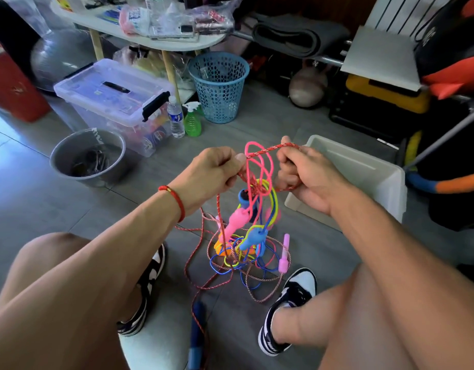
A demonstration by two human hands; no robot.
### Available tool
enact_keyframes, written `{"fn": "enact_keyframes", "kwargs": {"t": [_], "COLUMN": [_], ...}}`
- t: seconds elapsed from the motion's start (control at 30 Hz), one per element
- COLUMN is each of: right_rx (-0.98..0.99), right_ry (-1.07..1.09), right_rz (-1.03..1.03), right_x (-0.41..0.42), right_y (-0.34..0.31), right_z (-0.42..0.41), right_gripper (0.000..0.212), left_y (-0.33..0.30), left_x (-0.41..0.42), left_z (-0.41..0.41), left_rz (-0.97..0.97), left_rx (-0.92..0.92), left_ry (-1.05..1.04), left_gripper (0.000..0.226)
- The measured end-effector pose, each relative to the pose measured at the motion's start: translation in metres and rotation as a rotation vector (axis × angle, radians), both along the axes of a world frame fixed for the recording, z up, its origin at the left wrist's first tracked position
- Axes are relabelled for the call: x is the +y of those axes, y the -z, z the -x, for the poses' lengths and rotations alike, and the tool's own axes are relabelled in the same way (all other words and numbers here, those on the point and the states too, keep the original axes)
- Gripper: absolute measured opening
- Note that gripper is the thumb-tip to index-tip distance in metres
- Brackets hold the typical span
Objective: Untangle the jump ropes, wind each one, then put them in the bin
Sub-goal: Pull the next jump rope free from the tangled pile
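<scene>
Seen from the head camera, mid-frame: left hand [213,173] and right hand [305,177] pinching a taut red braided rope [270,150], tangled jump ropes [246,236] dangling to the floor beneath; white bin [364,166] just right.

Single head view, looking forward-down, close over lap, floor beyond.
</scene>
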State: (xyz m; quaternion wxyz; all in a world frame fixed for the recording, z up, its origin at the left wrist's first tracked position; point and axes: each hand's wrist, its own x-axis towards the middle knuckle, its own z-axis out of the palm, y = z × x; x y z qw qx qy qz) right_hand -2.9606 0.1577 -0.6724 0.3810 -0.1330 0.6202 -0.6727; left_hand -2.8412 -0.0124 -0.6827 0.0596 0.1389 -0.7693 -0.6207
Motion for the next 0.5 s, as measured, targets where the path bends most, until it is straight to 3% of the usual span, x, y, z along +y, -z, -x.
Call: {"fn": "enact_keyframes", "kwargs": {"t": [0.07, 0.17, 0.3, 0.4, 0.5], "right_rx": [-0.061, -0.118, -0.009, 0.489, 0.923], "right_ry": [0.008, -0.014, 0.006, 0.067, -0.009], "right_rz": [0.012, 0.055, -0.002, -0.287, -0.522], "right_x": [-0.001, -0.003, -0.007, -0.008, -0.003], "right_y": [-0.004, -0.008, -0.008, -0.007, -0.009], "right_z": [0.001, -0.003, -0.009, -0.009, -0.006], "right_gripper": [0.038, 0.038, 0.038, 0.041, 0.035], "left_y": [0.0, 0.005, 0.011, 0.013, 0.014], "left_x": [0.009, 0.017, 0.018, 0.019, 0.01], "left_z": [-0.002, 0.0, 0.004, 0.003, 0.004], "left_rz": [0.018, 0.355, 0.487, 0.571, 0.508], "left_rx": [-0.01, -0.042, -0.095, -0.086, -0.088], "left_ry": [0.05, 0.028, -0.076, -0.093, -0.132], "left_gripper": [0.036, 0.031, 0.027, 0.019, 0.017]}}
